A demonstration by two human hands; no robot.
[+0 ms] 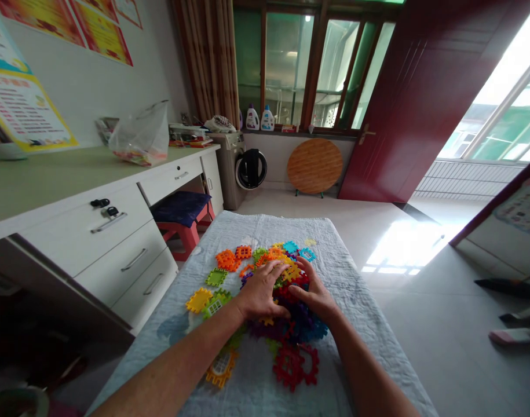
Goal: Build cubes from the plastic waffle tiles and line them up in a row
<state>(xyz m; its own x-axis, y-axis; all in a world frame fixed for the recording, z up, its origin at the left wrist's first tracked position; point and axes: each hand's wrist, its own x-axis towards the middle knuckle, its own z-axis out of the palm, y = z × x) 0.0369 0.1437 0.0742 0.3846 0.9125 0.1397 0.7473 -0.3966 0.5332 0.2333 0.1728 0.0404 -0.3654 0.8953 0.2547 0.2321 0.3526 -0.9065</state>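
A heap of plastic interlocking building tiles (306,321) in purple, blue, red, yellow and green lies in the middle of the cloth. Over its left side rests my left hand (261,292), fingers curved and the thumb apart. My right hand (315,293) reaches over the heap's right side, its thumb and fingers spread, close to red and yellow tiles. Neither hand visibly grips a tile, though some fingertips are hard to make out among the pieces. Loose around the heap are orange tiles (227,260), a green tile (216,277), a yellow tile (199,300) and red tiles (288,366).
A pale blue quilted cloth (351,336) covers the table under the tiles. To the left stand a white desk (130,231) and a red stool (187,237). Farther back are a washing machine (230,174), a folded round table (315,166) and a dark red door (399,104).
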